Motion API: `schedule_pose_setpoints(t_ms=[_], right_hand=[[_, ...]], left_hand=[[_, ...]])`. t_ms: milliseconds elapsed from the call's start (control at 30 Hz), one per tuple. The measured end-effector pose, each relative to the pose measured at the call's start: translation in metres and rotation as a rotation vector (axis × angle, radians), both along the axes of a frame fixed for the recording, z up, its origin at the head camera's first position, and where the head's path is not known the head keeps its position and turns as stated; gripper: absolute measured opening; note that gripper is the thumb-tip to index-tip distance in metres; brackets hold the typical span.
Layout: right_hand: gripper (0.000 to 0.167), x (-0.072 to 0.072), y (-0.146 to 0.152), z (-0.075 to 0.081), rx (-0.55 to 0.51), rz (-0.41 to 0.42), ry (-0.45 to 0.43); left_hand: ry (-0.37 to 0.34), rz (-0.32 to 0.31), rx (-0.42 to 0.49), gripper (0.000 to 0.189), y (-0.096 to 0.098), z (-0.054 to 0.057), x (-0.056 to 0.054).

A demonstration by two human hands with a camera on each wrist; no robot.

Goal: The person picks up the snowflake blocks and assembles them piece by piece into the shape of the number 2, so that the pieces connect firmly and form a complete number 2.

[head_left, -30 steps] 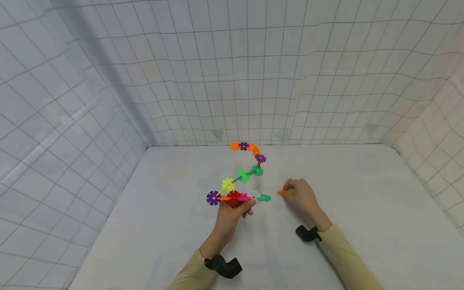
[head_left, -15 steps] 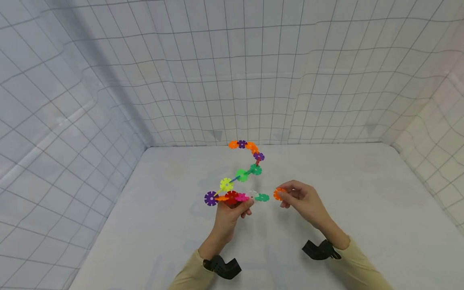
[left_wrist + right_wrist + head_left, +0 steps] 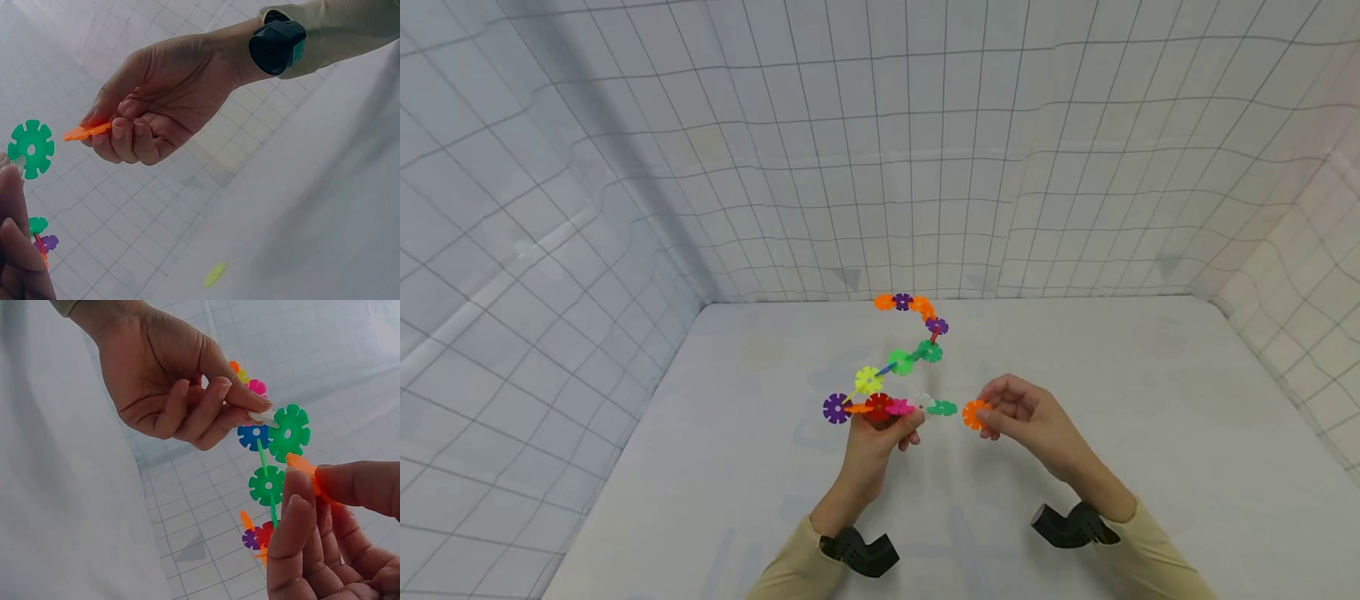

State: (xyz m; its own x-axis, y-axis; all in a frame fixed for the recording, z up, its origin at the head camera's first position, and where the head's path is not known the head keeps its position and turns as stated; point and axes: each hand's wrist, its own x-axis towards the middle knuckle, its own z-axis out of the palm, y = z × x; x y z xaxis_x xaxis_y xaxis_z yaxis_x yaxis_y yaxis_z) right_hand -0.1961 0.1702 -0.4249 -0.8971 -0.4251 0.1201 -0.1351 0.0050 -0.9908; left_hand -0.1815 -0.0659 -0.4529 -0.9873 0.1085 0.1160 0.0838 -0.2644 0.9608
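Observation:
A curved chain of slotted plastic snowflake discs runs from a purple disc (image 3: 837, 408) round to an orange end piece (image 3: 883, 302) at the back. My left hand (image 3: 871, 454) pinches the white disc (image 3: 922, 401) between thumb and fingers. Beyond it, a green disc (image 3: 942, 408) forms the chain's near right end. My right hand (image 3: 1030, 423) pinches a single orange disc (image 3: 974, 414), apart from the green one by a small gap in the head view. In the right wrist view the loose orange disc (image 3: 301, 467) appears close below the green disc (image 3: 289, 433).
A yellow-green disc (image 3: 214, 275) lies loose in the left wrist view. White sheeting with a grid of lines (image 3: 940, 167) rises behind and beside the white table (image 3: 1187, 400). Each wrist wears a black camera mount (image 3: 861, 552).
My right hand has turned over and brought the orange disc slightly left, its face now showing rather than its edge. The yellow-green piece seen by those fingers no longer shows there. My left hand barely moved.

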Motion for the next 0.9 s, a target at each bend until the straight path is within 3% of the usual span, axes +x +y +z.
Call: schedule_pose_setpoints(t_ms=[200,533,700,900], right_hand=[[0.018,0.004,-0.002,0.003,-0.047,0.012,0.066],[0.014,0.007,-0.003,0.002,-0.006,0.007,0.206],[0.013,0.009,-0.004,0.003,-0.051,0.019,0.261],[0.016,0.011,-0.009,-0.001,-0.079,-0.034,0.354]], left_hand=[[-0.004,-0.022,-0.011,0.012,0.001,-0.001,0.001],[0.016,-0.051,-0.022,0.015,0.002,-0.001,0.003],[0.013,-0.071,-0.035,0.019,0.003,-0.002,0.004],[0.041,-0.087,-0.039,0.017,0.004,0.0,0.005]])
